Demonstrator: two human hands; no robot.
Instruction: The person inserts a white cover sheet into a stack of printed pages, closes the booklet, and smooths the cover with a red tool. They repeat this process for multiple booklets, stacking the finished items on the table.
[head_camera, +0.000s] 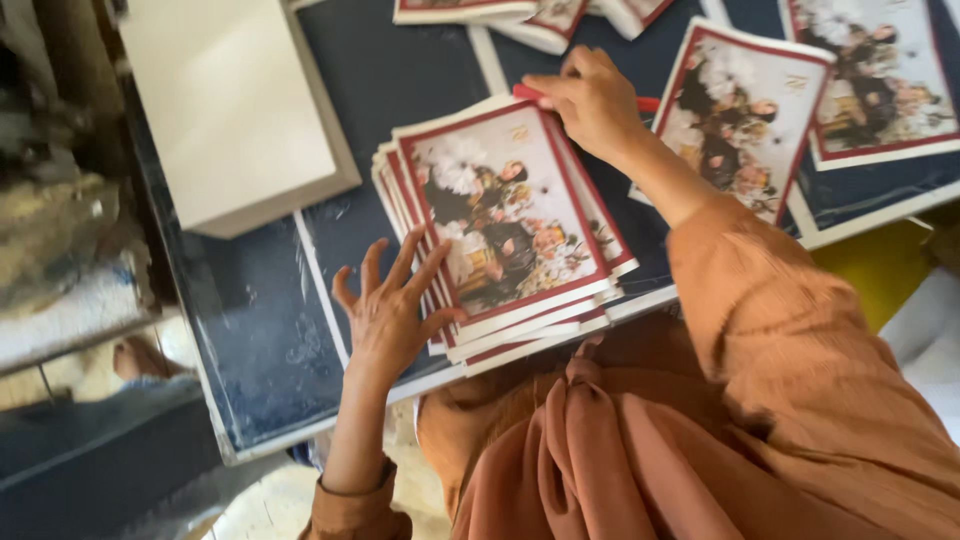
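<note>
The stack of booklets (510, 230) carried covers with dark red borders around a picture of white flowers and dark-clothed figures, and their page edges were cream. Beyond the stack, near the right hand (592, 98), a red pen (640, 102) showed. To the right of the stack, two more booklets (745, 110) bore the same red-bordered flower picture. Under the stack the table (270, 330) was dark navy with white lines. Left of the stack the box (230, 100) was plain off-white. The sleeve (790, 330) was rust orange.
</note>
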